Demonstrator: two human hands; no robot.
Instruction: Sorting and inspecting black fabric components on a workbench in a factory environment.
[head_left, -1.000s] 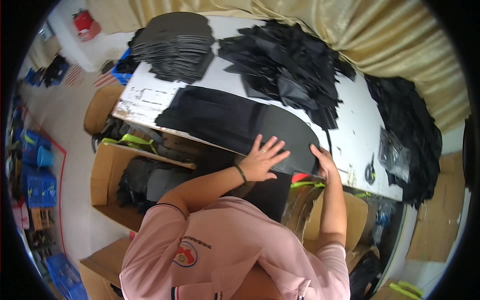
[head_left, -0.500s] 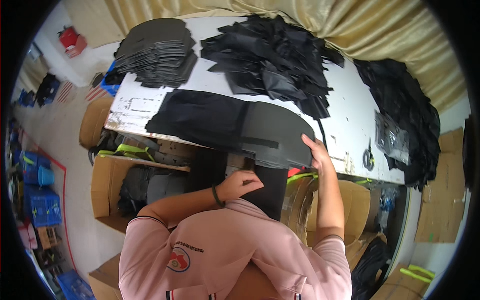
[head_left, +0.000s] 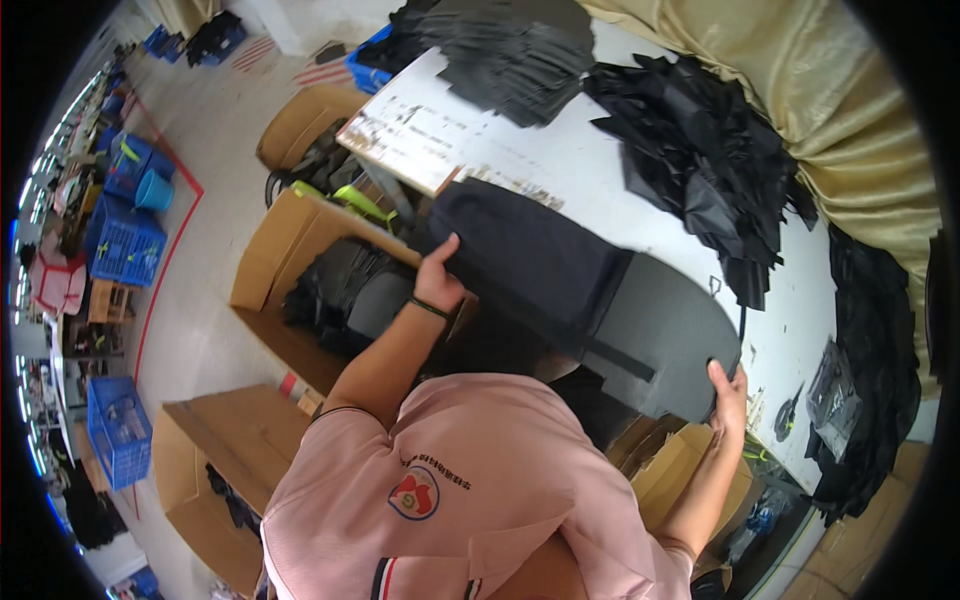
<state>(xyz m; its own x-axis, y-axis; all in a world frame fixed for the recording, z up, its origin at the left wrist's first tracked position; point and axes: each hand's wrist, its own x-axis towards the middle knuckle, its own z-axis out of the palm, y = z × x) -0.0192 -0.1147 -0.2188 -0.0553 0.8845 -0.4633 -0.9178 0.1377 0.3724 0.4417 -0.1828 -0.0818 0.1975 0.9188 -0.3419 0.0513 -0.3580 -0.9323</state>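
A long panel [head_left: 670, 315] spans the space between my hands, over the near edge of the white table [head_left: 435, 115]. Its left part is black fabric [head_left: 535, 250]; its right part is a stiff, dark grey piece with a rounded end and a black strip across it. My left hand [head_left: 440, 280] grips the fabric end, thumb on top. My right hand [head_left: 727, 393] is closed on the rounded grey end, thumb on top and fingers underneath, partly hidden.
On the table lie a stack of dark grey rounded sheets [head_left: 515, 60], a heap of black pieces [head_left: 700, 160] and scissors [head_left: 787, 415]. A cardboard box [head_left: 255, 270] with dark pieces stands at my left. Blue crates [head_left: 125, 245] are on the floor beyond.
My left hand has come from near my body to the panel's left end and taken hold. The panel is lifted off the table toward me. My view has turned left.
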